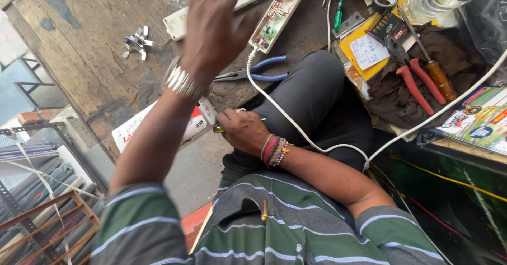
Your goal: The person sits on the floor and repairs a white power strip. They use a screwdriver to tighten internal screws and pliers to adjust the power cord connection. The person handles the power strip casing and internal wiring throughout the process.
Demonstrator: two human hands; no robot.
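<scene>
Your left hand (211,30) is raised over the wooden surface (90,59), fingers loosely spread and closed on nothing, hovering just above the white cover (182,21) of the power strip. Just to its right lies the one opened power strip (280,8), its wiring showing, with a single white cord (296,130) running from it back across your lap. Your right hand (243,130) sits well below the left, near your knee, its grip clamped on one small tool with a yellowish handle (217,129), mostly hidden by the fingers. Between the two hands lies one pair of blue-handled pliers (261,70). Further right you have one pair of red-handled pliers (414,82), one brown-handled screwdriver (435,75) and one green-handled screwdriver (338,14). Left of your raised hand sits one small heap of metal clips (137,43).
</scene>
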